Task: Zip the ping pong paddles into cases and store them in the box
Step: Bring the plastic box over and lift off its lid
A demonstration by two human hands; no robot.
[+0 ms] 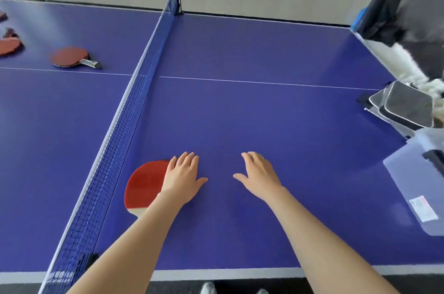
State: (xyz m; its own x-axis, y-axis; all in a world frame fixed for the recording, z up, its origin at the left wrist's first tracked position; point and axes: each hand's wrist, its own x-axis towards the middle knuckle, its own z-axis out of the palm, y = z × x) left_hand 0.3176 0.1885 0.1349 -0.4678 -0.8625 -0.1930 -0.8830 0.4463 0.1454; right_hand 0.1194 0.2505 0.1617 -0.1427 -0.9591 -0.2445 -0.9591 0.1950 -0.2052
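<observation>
Paddle pickup, lower centre
Left hand (182, 179) flat over paddle (144, 185) (right hand (259, 174) released, empty); grasp it firmly before lifting.

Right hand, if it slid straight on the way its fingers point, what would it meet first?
The right hand angles slightly left over bare table; the net far ahead is probably first, though depth is unclear.

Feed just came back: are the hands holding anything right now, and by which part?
Nothing is held. The left hand is open, fingers straight, overlapping the edge of the near red paddle; the right hand is open over the table.
</observation>
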